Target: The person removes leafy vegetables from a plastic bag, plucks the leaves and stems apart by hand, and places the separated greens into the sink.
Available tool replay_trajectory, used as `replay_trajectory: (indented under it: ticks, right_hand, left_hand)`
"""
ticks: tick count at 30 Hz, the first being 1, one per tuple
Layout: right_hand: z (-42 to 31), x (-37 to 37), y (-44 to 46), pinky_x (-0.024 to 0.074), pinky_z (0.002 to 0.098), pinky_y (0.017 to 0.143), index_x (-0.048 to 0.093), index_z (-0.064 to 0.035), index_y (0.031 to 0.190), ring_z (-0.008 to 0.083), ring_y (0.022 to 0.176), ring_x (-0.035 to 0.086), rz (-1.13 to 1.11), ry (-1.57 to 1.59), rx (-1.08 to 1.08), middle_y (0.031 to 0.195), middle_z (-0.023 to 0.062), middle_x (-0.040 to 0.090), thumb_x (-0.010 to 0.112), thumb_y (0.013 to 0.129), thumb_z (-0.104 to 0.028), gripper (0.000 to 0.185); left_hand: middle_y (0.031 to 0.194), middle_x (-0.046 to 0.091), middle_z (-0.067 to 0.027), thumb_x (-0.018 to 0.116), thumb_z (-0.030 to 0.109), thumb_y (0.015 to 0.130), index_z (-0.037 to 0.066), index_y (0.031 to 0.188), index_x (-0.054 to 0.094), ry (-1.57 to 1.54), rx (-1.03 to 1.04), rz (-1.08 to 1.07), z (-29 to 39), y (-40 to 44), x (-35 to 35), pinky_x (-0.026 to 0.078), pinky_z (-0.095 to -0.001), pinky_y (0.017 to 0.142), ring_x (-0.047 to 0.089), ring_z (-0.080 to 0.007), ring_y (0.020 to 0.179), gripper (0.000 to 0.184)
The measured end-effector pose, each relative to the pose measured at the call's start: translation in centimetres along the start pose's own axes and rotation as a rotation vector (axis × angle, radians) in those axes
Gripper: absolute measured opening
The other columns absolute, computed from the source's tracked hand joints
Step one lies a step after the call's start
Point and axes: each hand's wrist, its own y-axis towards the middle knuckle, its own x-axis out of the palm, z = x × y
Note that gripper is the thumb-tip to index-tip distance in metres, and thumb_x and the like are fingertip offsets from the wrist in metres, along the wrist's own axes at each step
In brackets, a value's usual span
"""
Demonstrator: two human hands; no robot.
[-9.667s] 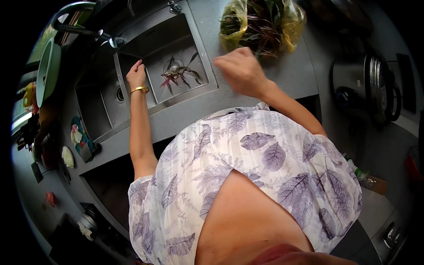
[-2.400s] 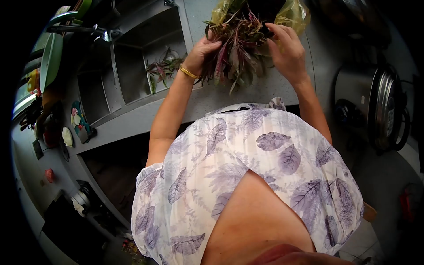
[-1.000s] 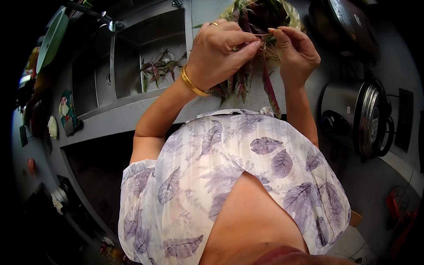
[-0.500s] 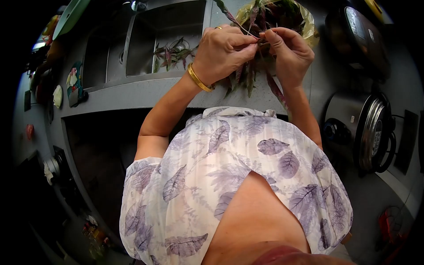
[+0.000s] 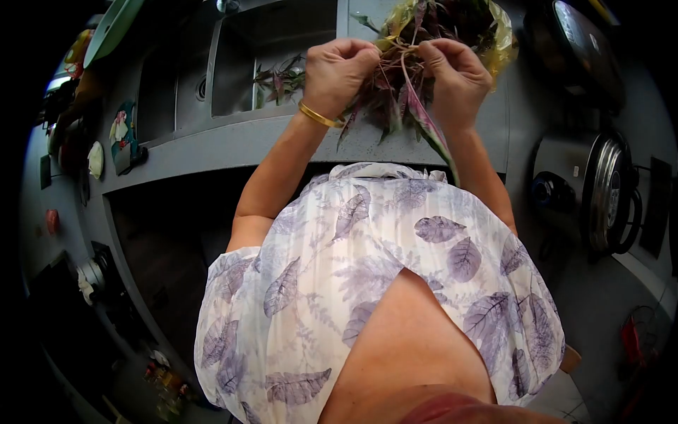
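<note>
My left hand (image 5: 340, 76), with a gold bangle on its wrist, pinches a stem at the left of a bunch of purple-green leafy vegetable (image 5: 402, 92). Thumb and fingers of my right hand (image 5: 458, 74) are closed on a stem at the right of the same bunch. A long pink and green leaf (image 5: 424, 120) hangs between my hands toward the counter's front edge. Behind them a yellow plastic bag (image 5: 504, 42) stands open, with more dark leafy stems inside. The exact pinch points are partly hidden by my fingers.
Leaf sprigs (image 5: 281, 79) lie in the steel sink (image 5: 236, 42) left of my hands. A dark appliance (image 5: 572, 56) and a silver cooker (image 5: 597, 194) stand at the right. The grey counter (image 5: 268, 138) runs along the front.
My hands, which were close together at the stems, have moved apart, the left one leftward. The long pink leaf now hangs more plainly between them. The view has shifted slightly.
</note>
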Motion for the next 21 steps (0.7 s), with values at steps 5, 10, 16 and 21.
replay_trajectory:
  ticks: [5, 10, 16, 21]
  right_hand:
    - [2.0, 1.0, 1.5, 0.0456, 0.0168, 0.059, 0.067, -0.0018, 0.091, 0.0053, 0.068, 0.058, -0.162, -0.164, -0.154, 0.076, 0.0005, 0.065, 0.07, 0.079, -0.01, 0.014]
    - [-0.2, 8.8, 2.8, 0.0445, 0.0199, 0.053, 0.066, 0.0013, 0.087, 0.0049, 0.061, 0.056, -0.36, -0.248, -0.069, 0.069, 0.003, 0.065, 0.067, 0.078, -0.004, 0.01]
    - [0.2, 13.8, 4.7, 0.0423, 0.0188, 0.053, 0.065, -0.0005, 0.096, 0.0038, 0.062, 0.053, -0.428, 0.083, -0.017, 0.074, 0.0016, 0.062, 0.065, 0.081, -0.005, 0.016]
    - [1.3, 10.5, 7.4, 0.04, 0.0173, 0.055, 0.059, 0.0007, 0.112, 0.0027, 0.063, 0.047, -0.39, -0.076, 0.018, 0.08, -0.002, 0.06, 0.062, 0.086, -0.015, 0.03]
  left_hand:
    - [0.077, 0.063, -0.0007, 0.059, 0.015, 0.085, 0.003, 0.087, 0.066, -0.191, 0.21, 0.033, 1.1, 2.9, -6.9, 0.042, -0.016, 0.059, 0.052, -0.004, 0.063, 0.014]
    - [0.075, 0.055, 0.0023, 0.05, 0.015, 0.091, 0.004, 0.094, 0.054, -0.14, -0.06, -0.155, 6.2, 4.1, -9.3, 0.044, -0.0183, 0.059, 0.051, -0.0039, 0.064, 0.012]
    - [0.074, 0.054, 0.0006, 0.046, 0.02, 0.095, 0.006, 0.1, 0.049, -0.169, 0.027, -0.189, 3.7, 6.0, -10.5, 0.041, -0.0176, 0.047, 0.049, -0.005, 0.053, 0.016]
    - [0.066, 0.053, 0.0017, 0.047, 0.02, 0.095, 0.005, 0.091, 0.056, 0.024, -0.03, -0.012, 1.0, 9.2, -15.2, 0.035, -0.0164, 0.041, 0.044, -0.0031, 0.047, 0.018]
